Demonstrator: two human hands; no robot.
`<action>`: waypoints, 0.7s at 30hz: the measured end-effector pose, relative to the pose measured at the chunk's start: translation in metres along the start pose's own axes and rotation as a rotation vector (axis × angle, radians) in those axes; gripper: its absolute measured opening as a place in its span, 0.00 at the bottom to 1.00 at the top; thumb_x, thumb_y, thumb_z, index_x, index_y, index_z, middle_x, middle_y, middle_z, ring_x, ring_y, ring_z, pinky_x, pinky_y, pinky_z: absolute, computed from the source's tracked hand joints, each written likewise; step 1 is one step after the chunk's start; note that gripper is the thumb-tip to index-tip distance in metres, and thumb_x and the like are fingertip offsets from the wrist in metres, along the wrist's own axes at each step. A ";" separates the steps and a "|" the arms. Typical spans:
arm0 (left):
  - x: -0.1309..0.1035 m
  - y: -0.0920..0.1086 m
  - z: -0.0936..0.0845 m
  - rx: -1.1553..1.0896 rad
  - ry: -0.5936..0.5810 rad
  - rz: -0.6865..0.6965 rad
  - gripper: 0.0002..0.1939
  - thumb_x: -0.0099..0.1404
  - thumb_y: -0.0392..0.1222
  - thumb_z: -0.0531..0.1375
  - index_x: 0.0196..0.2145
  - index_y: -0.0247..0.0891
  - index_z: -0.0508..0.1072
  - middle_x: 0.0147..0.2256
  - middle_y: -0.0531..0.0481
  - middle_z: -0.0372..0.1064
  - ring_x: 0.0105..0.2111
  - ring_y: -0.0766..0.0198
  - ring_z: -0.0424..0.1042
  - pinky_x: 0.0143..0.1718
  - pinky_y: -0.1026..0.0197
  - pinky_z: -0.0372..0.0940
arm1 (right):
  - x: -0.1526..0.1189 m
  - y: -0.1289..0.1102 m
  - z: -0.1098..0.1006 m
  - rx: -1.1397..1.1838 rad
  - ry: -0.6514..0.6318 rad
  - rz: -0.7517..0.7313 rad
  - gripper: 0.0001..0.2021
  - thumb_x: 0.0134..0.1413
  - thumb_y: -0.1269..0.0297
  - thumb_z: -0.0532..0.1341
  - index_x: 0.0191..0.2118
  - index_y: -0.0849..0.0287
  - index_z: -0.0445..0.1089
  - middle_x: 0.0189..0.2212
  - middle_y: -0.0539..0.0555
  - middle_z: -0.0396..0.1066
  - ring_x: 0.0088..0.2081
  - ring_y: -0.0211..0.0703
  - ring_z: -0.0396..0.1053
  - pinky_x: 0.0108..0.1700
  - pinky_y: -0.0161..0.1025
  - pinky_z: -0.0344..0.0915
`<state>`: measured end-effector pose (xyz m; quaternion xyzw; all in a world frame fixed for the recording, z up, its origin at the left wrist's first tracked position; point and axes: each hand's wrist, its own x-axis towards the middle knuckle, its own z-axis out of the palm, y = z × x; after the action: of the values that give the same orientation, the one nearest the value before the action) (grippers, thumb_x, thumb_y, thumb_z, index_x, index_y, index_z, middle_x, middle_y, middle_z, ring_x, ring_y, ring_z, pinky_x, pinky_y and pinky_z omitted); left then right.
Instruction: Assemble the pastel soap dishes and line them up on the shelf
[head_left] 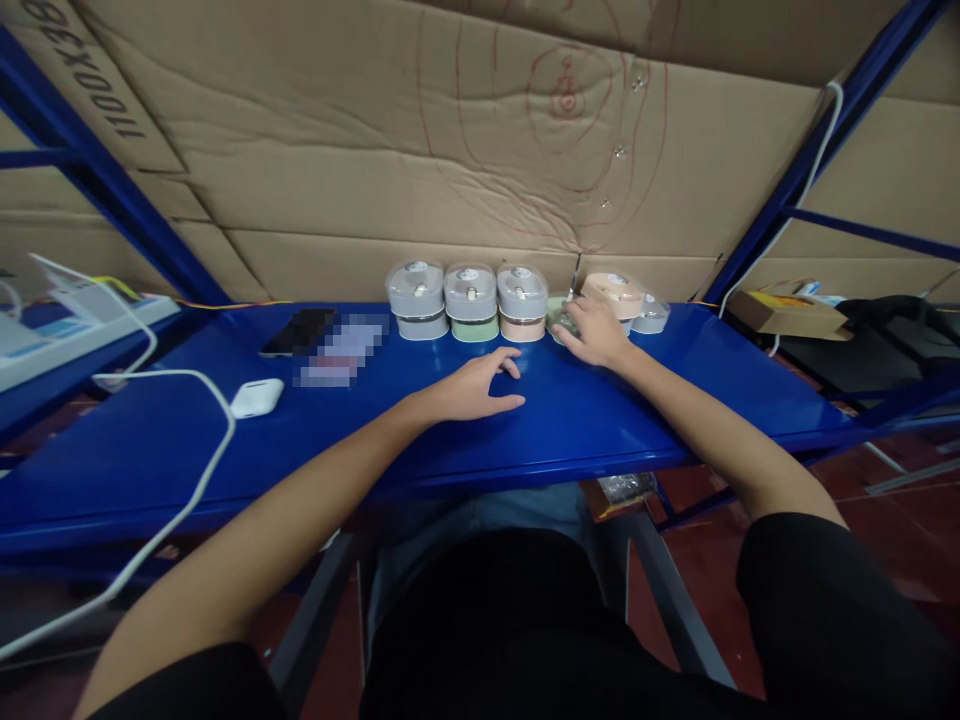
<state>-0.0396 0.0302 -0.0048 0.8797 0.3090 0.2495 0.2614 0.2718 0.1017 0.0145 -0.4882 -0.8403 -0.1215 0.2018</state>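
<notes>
My right hand (598,335) reaches to the back of the blue table, its fingers and thumb curled on a small light green container (556,318) that it partly covers. Whether a smaller thing is pinched there I cannot make out. My left hand (476,388) hovers over or rests on the tabletop, holding nothing, thumb and fingers apart. Just beyond it stand three two-tier boxes with clear-topped grey upper parts: one with a grey base (421,327), one with a green base (475,329), one with a pink base (523,328). Behind my right hand are a peach container (611,290) and a grey container (651,315).
On the left of the blue table (360,440) lie a dark phone (300,332), a blurred-out item (343,350) and a white earbud case (257,398). A white cable (221,450) crosses that side. Cardboard (337,130) walls off the back. An open carton (787,315) sits at right.
</notes>
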 end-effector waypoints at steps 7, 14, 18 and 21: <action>0.000 0.001 -0.001 -0.006 -0.007 -0.009 0.37 0.69 0.56 0.68 0.69 0.40 0.65 0.59 0.37 0.78 0.61 0.45 0.78 0.67 0.39 0.69 | -0.002 -0.001 -0.011 0.063 0.146 0.115 0.26 0.70 0.44 0.56 0.55 0.61 0.78 0.52 0.70 0.79 0.58 0.72 0.74 0.64 0.65 0.70; 0.000 0.001 -0.001 -0.005 -0.005 -0.006 0.36 0.69 0.55 0.68 0.69 0.42 0.66 0.58 0.38 0.79 0.61 0.45 0.79 0.67 0.40 0.69 | -0.006 0.004 0.014 0.031 0.029 0.131 0.28 0.67 0.43 0.62 0.62 0.57 0.74 0.58 0.70 0.76 0.60 0.77 0.72 0.61 0.74 0.71; 0.000 0.001 -0.002 -0.007 -0.001 -0.011 0.36 0.68 0.56 0.68 0.68 0.40 0.66 0.58 0.37 0.79 0.61 0.44 0.79 0.67 0.39 0.69 | -0.010 -0.005 0.013 -0.007 0.022 0.111 0.28 0.65 0.44 0.64 0.63 0.56 0.73 0.62 0.71 0.75 0.61 0.80 0.71 0.58 0.76 0.72; 0.000 0.001 -0.002 -0.003 -0.013 -0.012 0.37 0.69 0.56 0.68 0.69 0.39 0.65 0.58 0.36 0.78 0.62 0.44 0.78 0.67 0.38 0.69 | -0.014 -0.020 0.000 -0.065 -0.035 0.151 0.29 0.64 0.46 0.64 0.64 0.57 0.73 0.64 0.72 0.74 0.63 0.80 0.69 0.59 0.74 0.71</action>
<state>-0.0402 0.0297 -0.0026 0.8790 0.3123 0.2428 0.2663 0.2603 0.0814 0.0079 -0.5585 -0.8002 -0.1247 0.1795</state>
